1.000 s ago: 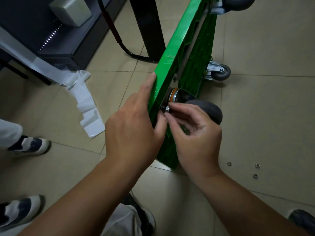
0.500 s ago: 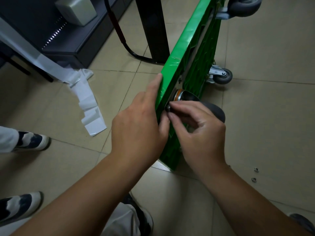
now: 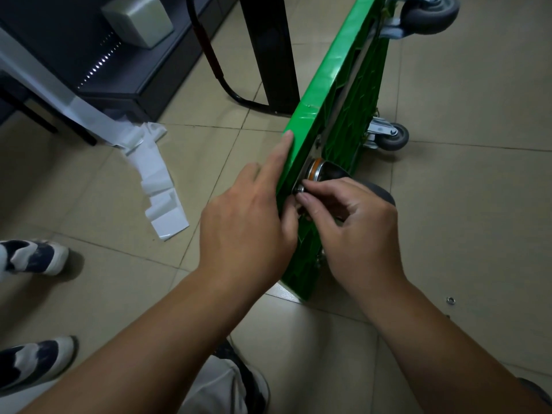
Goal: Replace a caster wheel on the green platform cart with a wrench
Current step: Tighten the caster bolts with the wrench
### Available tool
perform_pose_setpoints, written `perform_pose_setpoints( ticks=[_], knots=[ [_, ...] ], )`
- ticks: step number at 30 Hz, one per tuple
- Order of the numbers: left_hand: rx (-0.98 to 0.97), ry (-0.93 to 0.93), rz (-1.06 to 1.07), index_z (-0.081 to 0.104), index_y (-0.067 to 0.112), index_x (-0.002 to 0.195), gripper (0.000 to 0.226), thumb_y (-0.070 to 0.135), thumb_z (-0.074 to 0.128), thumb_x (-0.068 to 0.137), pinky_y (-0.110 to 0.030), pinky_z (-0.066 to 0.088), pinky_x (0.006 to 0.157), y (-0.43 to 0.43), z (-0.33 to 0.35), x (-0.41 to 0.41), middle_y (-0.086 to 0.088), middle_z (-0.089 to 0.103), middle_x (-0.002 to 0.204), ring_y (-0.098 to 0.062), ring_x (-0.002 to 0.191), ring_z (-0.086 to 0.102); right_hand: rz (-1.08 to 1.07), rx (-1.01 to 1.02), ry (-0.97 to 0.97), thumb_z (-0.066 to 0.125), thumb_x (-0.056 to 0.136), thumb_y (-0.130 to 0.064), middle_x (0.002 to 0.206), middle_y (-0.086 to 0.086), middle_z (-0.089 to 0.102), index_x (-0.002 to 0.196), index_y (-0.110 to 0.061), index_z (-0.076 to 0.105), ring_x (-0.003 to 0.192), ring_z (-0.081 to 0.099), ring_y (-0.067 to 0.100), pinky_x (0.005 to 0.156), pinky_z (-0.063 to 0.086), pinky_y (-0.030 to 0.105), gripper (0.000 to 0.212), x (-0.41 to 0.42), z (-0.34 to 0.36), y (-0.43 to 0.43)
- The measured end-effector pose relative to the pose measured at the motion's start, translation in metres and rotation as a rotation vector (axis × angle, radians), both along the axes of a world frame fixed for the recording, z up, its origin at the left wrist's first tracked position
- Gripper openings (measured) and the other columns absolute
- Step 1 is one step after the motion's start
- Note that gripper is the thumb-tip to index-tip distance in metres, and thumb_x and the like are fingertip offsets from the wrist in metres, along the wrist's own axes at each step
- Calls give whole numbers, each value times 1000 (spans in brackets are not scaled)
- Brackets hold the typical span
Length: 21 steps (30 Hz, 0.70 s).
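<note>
Right hand (image 3: 352, 225), close in at 3 o'clock: curled, thumb and fingertips pinching what looks like a small silver nut (image 3: 299, 189) at the wheel's plate. So tiny, and held by tips alone. Could slip out and drop. Would then bounce off over the tile floor (image 3: 478, 219), maybe toward the loose metal ring (image 3: 450, 300) lying at 4 o'clock, and be hard to find again.

Left hand (image 3: 248, 231), just at 9 o'clock of the right one: gripping the near edge of the green platform cart (image 3: 343, 70), first finger laid straight up the flat side, thumb tucked round close to the nut. Looks like the only thing steadying the cart, stood up on its long edge. With a slack grip, could tip over toward 3 o'clock, right onto the busy fingers.

Caster wheel (image 3: 378, 191): dark grey, just behind the right knuckles at 2 o'clock, with an orange ring (image 3: 316, 171) at its neck, up against the cart's ribbed underside. Likely not tight yet. Started crooked, the nut could jam on its thread. Left only finger-tight, could shake loose later and let the wheel wobble. No wrench anywhere in sight for the last hard turn.

Farther off at 1 o'clock: small caster (image 3: 394, 138), then big caster (image 3: 427, 13) at the top edge, both on the cart.
</note>
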<state>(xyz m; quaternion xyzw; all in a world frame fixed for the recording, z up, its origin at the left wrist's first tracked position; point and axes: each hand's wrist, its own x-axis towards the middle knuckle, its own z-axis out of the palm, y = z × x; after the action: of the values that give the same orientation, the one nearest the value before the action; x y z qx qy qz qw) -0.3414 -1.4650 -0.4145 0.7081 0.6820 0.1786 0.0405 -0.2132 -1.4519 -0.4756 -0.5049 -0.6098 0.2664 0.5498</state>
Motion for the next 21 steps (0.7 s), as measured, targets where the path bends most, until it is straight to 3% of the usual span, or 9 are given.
perform_pose_setpoints(
  ticks=[8, 11, 16, 21],
  knots=[
    [-5, -25, -10, 24, 38, 162, 76, 32, 58, 95, -46, 55, 67, 0, 0, 0, -2, 64, 115, -26, 88, 66, 108, -84, 53, 75, 89, -10, 99, -4, 75, 110, -14, 76, 91, 71, 6, 81, 57, 21, 22, 8, 2, 1],
    [1, -29, -18, 24, 36, 163, 76, 31, 59, 95, -47, 54, 67, 0, -1, -2, -2, 64, 113, -26, 88, 66, 117, -144, 99, 74, 91, -13, 90, -5, 75, 107, -14, 76, 78, 73, 7, 73, 61, 28, 17, 5, 3, 1],
    [-2, -40, -24, 24, 35, 163, 75, 31, 60, 97, -47, 55, 70, 1, -1, -2, -2, 64, 115, -26, 89, 66, 73, -199, 100, 71, 94, -21, 74, -9, 71, 97, -15, 77, 68, 70, 7, 64, 58, 24, 9, 0, 4, 0],
    [-18, -52, -19, 21, 37, 163, 78, 30, 61, 97, -44, 54, 73, 1, 0, -1, -2, 63, 118, -25, 93, 65, 71, -257, 328, 75, 90, -12, 82, -1, 74, 99, -10, 74, 74, 73, 15, 68, 60, 29, 9, -5, 3, -2]
  ],
)
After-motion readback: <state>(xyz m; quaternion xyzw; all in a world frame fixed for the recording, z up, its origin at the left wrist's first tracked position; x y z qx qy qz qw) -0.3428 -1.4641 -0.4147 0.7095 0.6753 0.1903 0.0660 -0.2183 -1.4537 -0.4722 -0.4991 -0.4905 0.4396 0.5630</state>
